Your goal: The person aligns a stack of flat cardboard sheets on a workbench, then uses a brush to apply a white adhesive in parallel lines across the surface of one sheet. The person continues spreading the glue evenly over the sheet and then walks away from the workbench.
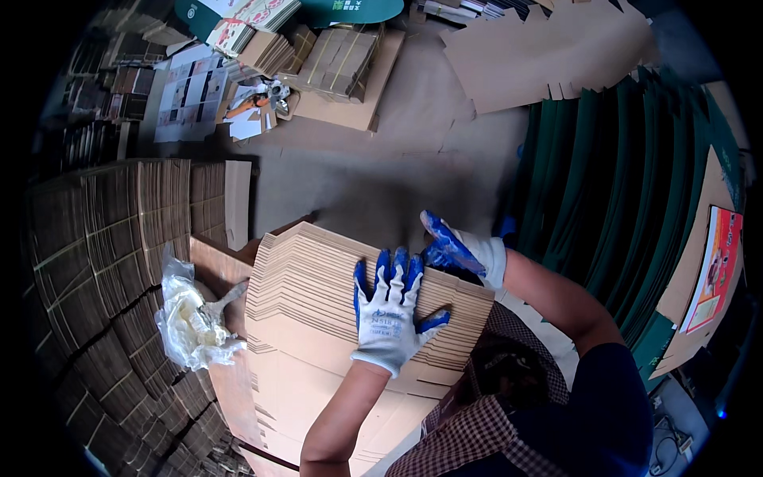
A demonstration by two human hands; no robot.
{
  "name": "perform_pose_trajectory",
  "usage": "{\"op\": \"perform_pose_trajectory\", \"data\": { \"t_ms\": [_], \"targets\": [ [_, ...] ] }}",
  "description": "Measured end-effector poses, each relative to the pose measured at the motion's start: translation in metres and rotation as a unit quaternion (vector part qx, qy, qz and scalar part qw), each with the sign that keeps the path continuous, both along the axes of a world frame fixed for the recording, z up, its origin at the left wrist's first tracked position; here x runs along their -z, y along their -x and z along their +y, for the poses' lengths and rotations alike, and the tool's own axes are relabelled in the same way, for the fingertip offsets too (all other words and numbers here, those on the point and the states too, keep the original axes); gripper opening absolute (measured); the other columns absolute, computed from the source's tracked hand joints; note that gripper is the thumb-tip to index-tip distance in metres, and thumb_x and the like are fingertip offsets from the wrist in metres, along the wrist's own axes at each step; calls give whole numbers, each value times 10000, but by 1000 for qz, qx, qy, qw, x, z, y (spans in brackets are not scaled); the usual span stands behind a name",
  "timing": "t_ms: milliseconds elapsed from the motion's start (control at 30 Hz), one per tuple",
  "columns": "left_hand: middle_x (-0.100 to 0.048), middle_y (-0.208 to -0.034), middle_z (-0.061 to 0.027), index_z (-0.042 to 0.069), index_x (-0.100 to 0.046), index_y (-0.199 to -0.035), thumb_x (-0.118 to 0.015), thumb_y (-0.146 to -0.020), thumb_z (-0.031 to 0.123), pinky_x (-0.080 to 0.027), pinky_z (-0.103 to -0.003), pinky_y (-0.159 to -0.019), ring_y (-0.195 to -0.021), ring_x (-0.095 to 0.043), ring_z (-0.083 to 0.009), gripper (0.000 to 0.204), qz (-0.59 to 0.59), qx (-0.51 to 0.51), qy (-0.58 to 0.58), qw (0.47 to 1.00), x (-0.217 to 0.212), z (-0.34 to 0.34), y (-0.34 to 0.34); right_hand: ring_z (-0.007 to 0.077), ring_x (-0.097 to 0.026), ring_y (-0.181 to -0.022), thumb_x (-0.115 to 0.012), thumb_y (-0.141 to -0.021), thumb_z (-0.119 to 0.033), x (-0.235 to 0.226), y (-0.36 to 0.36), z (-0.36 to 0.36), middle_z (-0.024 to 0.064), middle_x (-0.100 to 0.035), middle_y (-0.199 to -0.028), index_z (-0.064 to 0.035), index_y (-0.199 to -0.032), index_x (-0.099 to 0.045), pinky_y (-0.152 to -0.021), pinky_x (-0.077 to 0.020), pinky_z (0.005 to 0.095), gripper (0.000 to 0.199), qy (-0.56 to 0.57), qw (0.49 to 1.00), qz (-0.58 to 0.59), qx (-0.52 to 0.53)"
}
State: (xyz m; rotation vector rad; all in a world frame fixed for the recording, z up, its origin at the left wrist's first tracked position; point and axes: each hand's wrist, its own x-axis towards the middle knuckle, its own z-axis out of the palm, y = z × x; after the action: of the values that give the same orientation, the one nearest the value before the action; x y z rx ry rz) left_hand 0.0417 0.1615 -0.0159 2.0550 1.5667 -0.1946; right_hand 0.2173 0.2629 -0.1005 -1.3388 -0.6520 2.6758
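A fanned stack of flat brown cardboard sheets point(310, 318) lies in front of me, its edges stepped one behind another. On top of it rests my left hand point(389, 314), in a white glove with blue-coated fingers. Its fingers are spread and press flat on the stepped edges. My right hand point(465, 253), gloved the same way, is at the far right edge of the stack. Its thumb stands apart from the fingers, and nothing shows between them. Part of its fingers is hard to make out against the dark behind.
A wooden board point(218, 270) under the stack carries crumpled clear plastic point(191, 314). Bundled cardboard point(95, 238) is piled along the left. Green curved sheets point(620, 175) stand at the right. A strapped cardboard bundle point(338, 60) and a large brown sheet point(548, 52) lie farther off.
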Motion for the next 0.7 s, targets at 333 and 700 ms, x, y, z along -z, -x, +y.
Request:
{"op": "perform_pose_trajectory", "data": {
  "t_ms": [333, 700],
  "targets": [
    [-245, -1626, -210, 125, -354, -1554, -604, -809, 736, -78, -648, -1202, -1516, -207, -397, 995, -1, -10, -40, 999, 6, -31, 12, 125, -649, -876, -477, -984, -653, 9, 14, -11, 101, -715, -970, -28, -1093, -710, -851, -529, 293, 676, 56, 996, -71, -11],
    [-238, -1631, -196, 96, -331, -1561, -574, -818, 750, -106, -635, -1201, -1518, -196, -390, 1019, -10, -34, -32, 999, 9, -58, 25, 157, -644, -1089, -456, -1022, -580, 7, 18, -2, 123, -680, -1229, -16, -1306, -638, -989, -489, 284, 657, 35, 992, 45, -113]
  ]
}}
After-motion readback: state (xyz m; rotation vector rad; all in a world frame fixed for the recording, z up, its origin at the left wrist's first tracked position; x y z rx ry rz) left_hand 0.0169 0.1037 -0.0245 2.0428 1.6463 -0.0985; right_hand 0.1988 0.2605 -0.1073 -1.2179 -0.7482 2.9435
